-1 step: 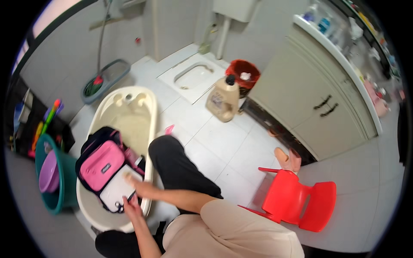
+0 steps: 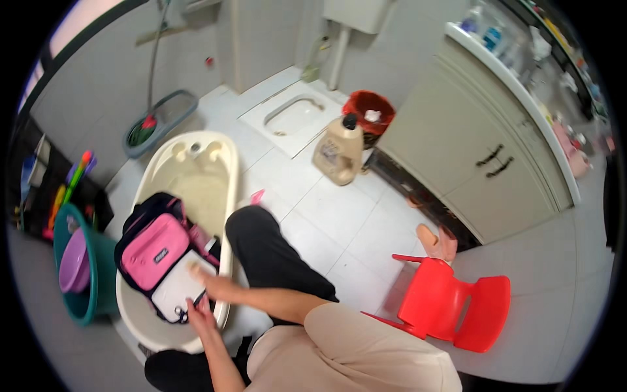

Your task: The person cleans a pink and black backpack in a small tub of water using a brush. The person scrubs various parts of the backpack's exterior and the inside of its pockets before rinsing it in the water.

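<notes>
In the head view, a pink and black backpack [image 2: 157, 251] is seen lying inside the cream baby bathtub [image 2: 225, 163], at its near end. The right hand [image 2: 212, 284] is laid flat and open on the backpack's white front panel. The left hand [image 2: 196, 312] is closed on the panel's lower edge. A teal bucket [image 2: 85, 304] stands left of the bathtub, a beige detergent jug [image 2: 338, 151] beyond it to the right.

White tiled floor [image 2: 339, 222] carries pretty much everything here: a cream baby tub [image 2: 196, 163] on the left, a beige detergent jug [image 2: 338, 151] further back, and 1 red plastic chair [image 2: 450, 306] near right. There's also a teal bucket [image 2: 78, 287] at the near left and a red bin [image 2: 369, 112] behind the jug.
</notes>
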Available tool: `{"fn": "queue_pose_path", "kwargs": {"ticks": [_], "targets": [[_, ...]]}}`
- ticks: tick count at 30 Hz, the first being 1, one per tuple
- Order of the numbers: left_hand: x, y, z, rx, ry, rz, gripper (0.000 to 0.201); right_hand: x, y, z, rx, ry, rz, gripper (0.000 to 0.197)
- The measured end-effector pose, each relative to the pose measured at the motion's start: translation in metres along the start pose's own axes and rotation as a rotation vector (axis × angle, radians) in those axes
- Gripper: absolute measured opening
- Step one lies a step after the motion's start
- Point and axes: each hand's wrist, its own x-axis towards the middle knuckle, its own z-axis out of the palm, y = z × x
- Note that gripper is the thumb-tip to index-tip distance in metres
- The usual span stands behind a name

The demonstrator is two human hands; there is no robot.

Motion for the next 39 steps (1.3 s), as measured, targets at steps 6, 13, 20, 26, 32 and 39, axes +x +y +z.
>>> {"fn": "queue_pose_path", "kwargs": {"ticks": [6, 13, 20, 26, 32, 39], "targets": [[-0.005, 0.0, 0.014, -0.021, -0.032, -0.094, 0.033, -0.027, -0.026, -0.016, -0.113, -0.071, -0.097, 0.059], [0.003, -0.026, 0.009, 0.01, -0.034, 0.057, 0.025, -0.038, -0.04, -0.015, -0.378, -0.23, -0.031, 0.061], [-0.024, -0.021, 0.044, -0.042, -0.017, 0.0, 0.031, 0.002, -0.002, -0.028, -0.357, 0.047, 0.176, 0.054], [-0.015, -0.01, 0.004, -0.164, -0.198, -0.071, 0.028, -0.023, -0.028, -0.01, -0.392, -0.11, 0.024, 0.057], [-0.042, -0.015, 0.051, -0.173, 0.043, -0.046, 0.032, 0.007, 0.016, -0.037, -0.3, 0.23, 0.142, 0.058], [-0.064, 0.0, 0.073, -0.128, 0.048, 0.006, 0.029, 0.004, -0.015, -0.065, 0.794, 0.171, 0.382, 0.073]]}}
